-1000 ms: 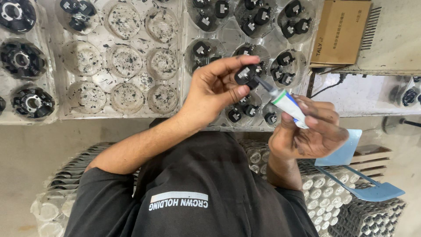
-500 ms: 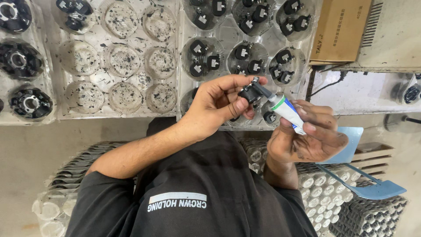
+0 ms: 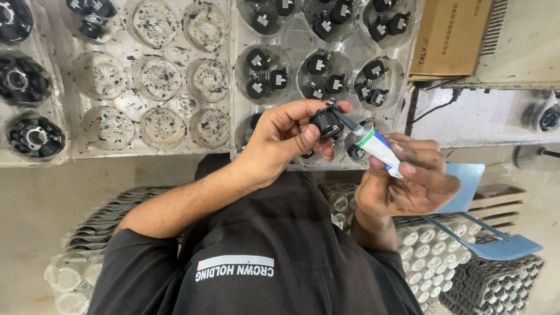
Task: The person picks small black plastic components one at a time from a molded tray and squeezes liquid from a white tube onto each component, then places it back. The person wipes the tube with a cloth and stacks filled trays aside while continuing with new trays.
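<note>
Part [image 3: 325, 122], small and black, pinched in the left hand's [image 3: 280, 143] fingertips just below the tray [image 3: 297, 44] of like parts, so the tube [image 3: 373, 143] clenched in the right hand [image 3: 411, 181] can touch its nozzle to it.

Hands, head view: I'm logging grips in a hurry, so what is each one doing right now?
Left hand: closed, holding a small black round part.
Right hand: closed, holding a white tube, its nozzle at the part.

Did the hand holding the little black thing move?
Yes. The left hand with the black part dropped slightly toward the person's body, judged against the clear tray.
</note>
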A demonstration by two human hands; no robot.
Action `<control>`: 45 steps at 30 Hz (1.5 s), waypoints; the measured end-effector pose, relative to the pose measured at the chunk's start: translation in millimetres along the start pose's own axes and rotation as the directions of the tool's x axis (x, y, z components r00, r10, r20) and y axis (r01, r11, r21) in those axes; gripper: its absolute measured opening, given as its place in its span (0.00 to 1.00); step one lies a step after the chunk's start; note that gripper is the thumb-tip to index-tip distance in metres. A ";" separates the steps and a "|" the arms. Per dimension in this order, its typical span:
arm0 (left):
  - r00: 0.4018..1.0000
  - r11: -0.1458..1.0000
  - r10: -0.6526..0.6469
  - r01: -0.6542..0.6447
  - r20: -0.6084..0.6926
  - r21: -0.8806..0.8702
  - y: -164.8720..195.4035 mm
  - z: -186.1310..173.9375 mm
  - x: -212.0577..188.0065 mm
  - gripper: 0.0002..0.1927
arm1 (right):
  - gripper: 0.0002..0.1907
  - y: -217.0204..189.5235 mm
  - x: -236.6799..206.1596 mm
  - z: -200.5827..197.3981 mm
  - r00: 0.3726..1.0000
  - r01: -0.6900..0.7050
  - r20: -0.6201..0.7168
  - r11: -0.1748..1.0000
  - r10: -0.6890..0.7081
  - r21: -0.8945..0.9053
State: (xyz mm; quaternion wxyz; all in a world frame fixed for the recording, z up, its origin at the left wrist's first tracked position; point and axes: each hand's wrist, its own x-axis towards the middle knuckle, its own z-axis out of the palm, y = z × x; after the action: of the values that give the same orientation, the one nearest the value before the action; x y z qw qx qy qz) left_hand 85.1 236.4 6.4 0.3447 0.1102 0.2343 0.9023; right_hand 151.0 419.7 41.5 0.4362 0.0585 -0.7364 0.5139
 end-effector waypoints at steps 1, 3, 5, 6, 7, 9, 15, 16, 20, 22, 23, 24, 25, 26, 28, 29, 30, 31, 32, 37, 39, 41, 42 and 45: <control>1.000 1.000 -0.007 0.007 0.005 -0.026 -1.4 1.7 0.4 0.16 | 0.21 -1.3 1.1 -2.1 1.000 -0.001 0.003 1.000 0.001 -0.001; 1.000 0.998 -0.018 0.018 -0.008 -0.053 -5.1 6.6 2.5 0.16 | 0.21 -4.0 3.3 -8.6 0.999 -0.033 0.022 0.999 0.033 -0.005; 0.999 1.000 -0.012 0.012 -0.038 0.001 -9.8 12.1 7.5 0.16 | 0.20 -11.8 3.9 -22.2 0.990 -0.122 0.068 0.991 0.125 -0.049; 0.998 0.998 -0.003 0.007 -0.061 0.067 -11.9 14.1 11.6 0.17 | 0.20 -9.6 6.3 -29.7 0.993 -0.104 0.043 0.993 0.107 -0.057; 0.997 0.992 0.000 0.011 -0.081 0.129 -15.1 16.9 16.5 0.19 | 0.21 -7.3 7.7 -38.2 0.996 -0.087 0.019 0.994 0.088 -0.066; 0.993 0.930 0.103 -0.075 -0.059 0.360 -23.1 20.5 32.4 0.21 | 0.22 17.3 23.2 -59.3 0.985 0.099 -0.138 0.994 -0.103 -0.038; 0.996 0.654 0.085 -0.035 -0.028 0.756 -74.7 45.5 79.3 0.23 | 0.17 10.8 39.7 -162.0 0.982 0.088 -0.148 0.981 -0.114 -0.172; 0.997 0.610 0.081 -0.049 -0.001 0.791 -87.4 51.3 86.1 0.23 | 0.16 11.2 42.4 -176.8 0.982 0.093 -0.139 0.972 -0.124 -0.215; 0.992 0.158 -0.013 -0.121 0.125 0.980 -142.7 73.2 109.3 0.19 | 0.14 21.3 50.2 -222.4 0.982 0.132 -0.093 0.946 -0.167 -0.297; 0.965 -0.190 -0.031 -0.260 0.259 0.947 -170.5 82.2 114.8 0.15 | 0.14 29.2 53.8 -241.0 0.981 0.145 -0.076 0.938 -0.177 -0.314; 0.963 -0.246 -0.017 -0.266 0.270 0.932 -183.4 85.5 116.0 0.14 | 0.13 32.6 55.0 -249.6 0.981 0.145 -0.073 0.936 -0.177 -0.321; 0.959 -0.301 -0.004 -0.270 0.282 0.915 -196.2 88.6 116.7 0.14 | 0.13 36.7 56.0 -257.1 0.981 0.140 -0.084 0.940 -0.174 -0.310; 0.955 -0.356 0.009 -0.274 0.296 0.894 -208.0 90.4 118.4 0.14 | 0.13 40.5 57.3 -264.1 0.981 0.136 -0.096 0.945 -0.171 -0.299; 0.961 -0.409 0.009 -0.249 0.276 0.878 -219.1 91.4 121.2 0.12 | 0.13 45.0 58.4 -269.4 0.978 0.128 -0.123 0.954 -0.166 -0.272; 0.972 -0.508 0.014 -0.194 0.234 0.839 -238.7 93.0 124.6 0.08 | 0.14 52.1 60.7 -278.0 0.975 0.102 -0.171 0.970 -0.141 -0.221; 0.980 -0.543 0.014 -0.159 0.198 0.825 -246.7 93.7 125.4 0.06 | 0.15 55.1 62.0 -280.8 0.973 0.087 -0.194 0.977 -0.125 -0.195; 0.986 -0.578 0.022 -0.124 0.167 0.806 -253.9 93.3 127.9 0.04 | 0.17 58.7 64.1 -283.0 0.970 0.080 -0.216 0.983 -0.116 -0.166; 0.990 -0.613 0.034 -0.088 0.138 0.785 -260.5 92.7 130.9 0.02 | 0.17 60.3 65.4 -284.5 0.970 0.055 -0.229 0.991 -0.083 -0.125; 0.991 -0.641 0.022 -0.087 0.132 0.763 -266.8 92.0 133.0 0.02 | 0.18 59.8 65.0 -285.3 0.970 0.028 -0.240 0.996 -0.047 -0.082; 0.996 -0.711 -0.033 -0.084 0.086 0.698 -285.7 89.3 133.1 0.04 | 0.17 60.1 69.8 -292.7 0.965 -0.022 -0.263 1.000 0.021 -0.001; 0.996 -0.702 -0.049 -0.087 0.073 0.707 -287.7 91.6 133.3 0.04 | 0.17 59.9 69.4 -295.0 0.966 -0.022 -0.257 1.000 0.019 -0.008; 0.996 -0.687 -0.057 -0.085 0.063 0.721 -283.2 98.0 135.8 0.05 | 0.17 59.7 67.0 -295.5 0.965 -0.032 -0.260 0.999 0.029 -0.007; 0.997 -0.677 -0.060 -0.083 0.058 0.731 -278.5 103.8 136.2 0.06 | 0.17 59.6 65.1 -295.9 0.964 -0.039 -0.265 0.999 0.037 -0.004; 0.995 -0.544 -0.029 -0.093 0.093 0.834 -249.7 126.0 129.2 0.15 | 0.16 61.0 57.2 -297.5 0.936 -0.102 -0.329 0.992 0.121 0.073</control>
State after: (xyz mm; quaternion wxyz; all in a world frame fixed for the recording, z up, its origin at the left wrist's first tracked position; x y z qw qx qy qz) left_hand 177.6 530.1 -4.2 0.0449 0.3945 0.8880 0.2321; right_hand 256.7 709.1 65.8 0.5229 -0.0591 -0.6397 0.5602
